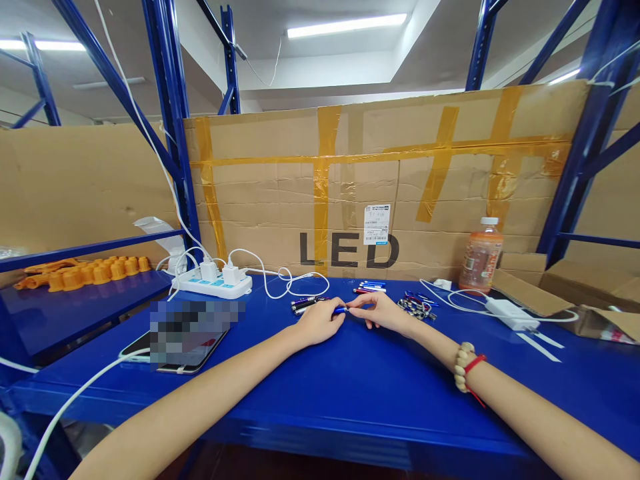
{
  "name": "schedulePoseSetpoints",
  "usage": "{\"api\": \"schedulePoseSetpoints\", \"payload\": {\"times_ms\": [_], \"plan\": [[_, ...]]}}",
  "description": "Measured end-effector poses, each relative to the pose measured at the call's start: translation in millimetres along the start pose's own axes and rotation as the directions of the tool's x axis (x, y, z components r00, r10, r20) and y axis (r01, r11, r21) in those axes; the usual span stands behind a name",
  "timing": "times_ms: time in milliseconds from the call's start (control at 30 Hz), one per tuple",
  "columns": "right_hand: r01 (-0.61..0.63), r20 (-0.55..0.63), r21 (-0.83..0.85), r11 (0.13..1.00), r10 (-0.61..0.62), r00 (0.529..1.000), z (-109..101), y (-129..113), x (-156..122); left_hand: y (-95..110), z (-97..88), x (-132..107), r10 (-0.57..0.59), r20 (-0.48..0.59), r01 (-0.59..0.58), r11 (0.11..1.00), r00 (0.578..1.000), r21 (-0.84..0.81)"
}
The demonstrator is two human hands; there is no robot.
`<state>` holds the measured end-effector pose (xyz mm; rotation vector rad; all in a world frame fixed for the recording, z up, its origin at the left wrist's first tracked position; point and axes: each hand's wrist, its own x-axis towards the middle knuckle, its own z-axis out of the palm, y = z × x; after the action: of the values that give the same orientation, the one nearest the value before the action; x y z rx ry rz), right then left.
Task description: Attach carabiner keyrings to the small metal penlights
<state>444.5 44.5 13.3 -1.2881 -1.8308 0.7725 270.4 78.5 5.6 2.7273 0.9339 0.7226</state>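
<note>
Above the middle of the blue shelf top, my left hand (321, 323) is closed around a short, shiny blue pen-shaped tube (341, 310). My right hand (379, 311) comes in from the other side, thumb and forefinger pinched at the tube's silvery right end. Just behind my left hand lie several dark and blue pen-shaped tubes (302, 306). Farther back is a small group of blue, white and red ones (370, 287). To the right of my right hand sits a heap of silvery metal clasps or chains (416, 307), with blue tubes among them.
A tablet-like device (200, 357) lies left, near a white power strip (233, 287) with cables. At right stand an orange-tinted bottle (481, 257), a white adapter (513, 313) and an open cardboard box (595, 300). A tall cardboard sheet (270, 207) closes the back between blue posts.
</note>
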Motion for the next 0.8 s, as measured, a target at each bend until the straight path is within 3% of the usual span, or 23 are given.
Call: {"api": "schedulePoseSetpoints", "payload": {"times_ms": [800], "plan": [[0.01, 0.009, -0.009, 1.0, -0.01, 1.0, -0.3, 1.8, 0.0, -0.1, 0.5, 0.2, -0.003, 0.0, 0.003, 1.0, 1.0, -0.011]]}}
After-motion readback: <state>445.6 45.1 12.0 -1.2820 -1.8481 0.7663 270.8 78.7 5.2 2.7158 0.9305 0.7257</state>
